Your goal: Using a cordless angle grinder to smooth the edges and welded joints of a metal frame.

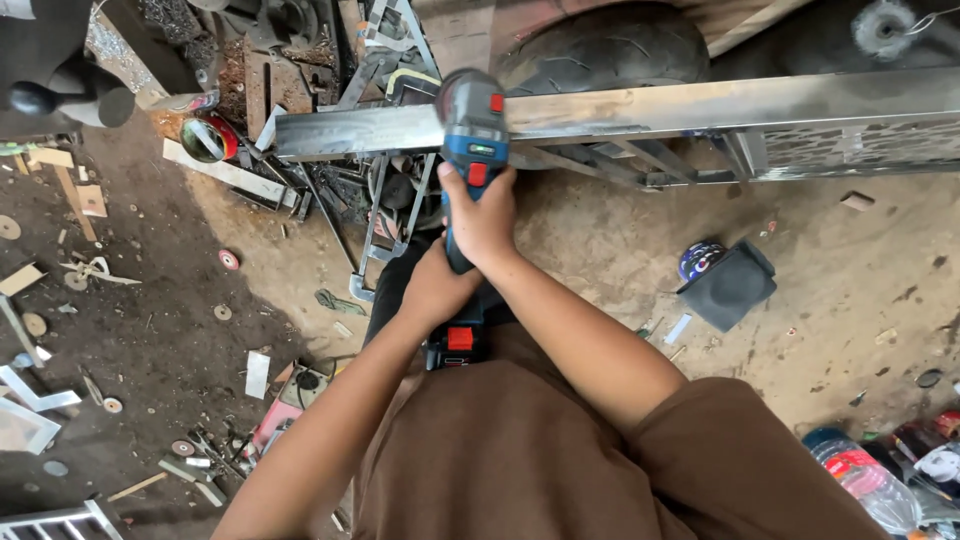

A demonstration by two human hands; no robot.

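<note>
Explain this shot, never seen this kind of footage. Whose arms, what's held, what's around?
One picture, from a camera on the person's head, looking down. Both bare arms are that person's own. The right hand grips the body of a blue cordless grinder; the left hand holds its rear end near the battery. The tool's head meets a long steel beam lying across the view. Below is a dirt floor scattered with worn discs and metal scraps. A tyre sits behind the beam.

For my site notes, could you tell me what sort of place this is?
Probably a metalworking or welding workshop: a cordless grinder held against a steel beam, and a dirt floor strewn with scrap metal and worn discs.
</note>
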